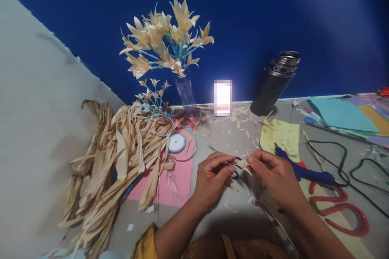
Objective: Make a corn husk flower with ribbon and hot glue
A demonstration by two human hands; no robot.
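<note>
Close together over the table, my left hand [212, 176] and my right hand [275, 172] both pinch a small pale piece of dried corn husk [243, 164]. My left thumb and fingers close on its left end, partly hiding it. My right thumb and index finger hold the other end, where a pointed tip hangs down. Small scissors [235, 175] with black handles show behind and below my left fingers; their blades point up and left. Whether my left hand also holds them, I cannot tell.
Dried husks [121, 158] heap at left beside pink paper [179, 186] and a ribbon spool [176, 143]. A vase [185, 91] of husk flowers, a lit phone [223, 99] and a dark flask [275, 85] stand behind. A blue glue gun [313, 175] and red-handled scissors [349, 214] lie right.
</note>
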